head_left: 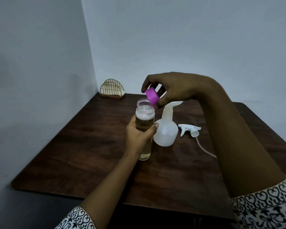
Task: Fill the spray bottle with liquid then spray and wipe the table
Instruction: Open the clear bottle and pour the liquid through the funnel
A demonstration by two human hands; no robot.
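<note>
Purple cap (152, 96) pinched in right grip (172, 90), left grip (139, 136) round clear bottle (144, 111)

Napkin holder (112, 90) stands at the far left corner of the table (89, 154). At centre, left hand (139, 138) grips the upright liquid bottle (144, 116); spray bottle (166, 131) just right of it; trigger head (189, 129) lies further right. Right hand (175, 90) holds the cap (152, 96) above the liquid bottle's mouth.
</note>
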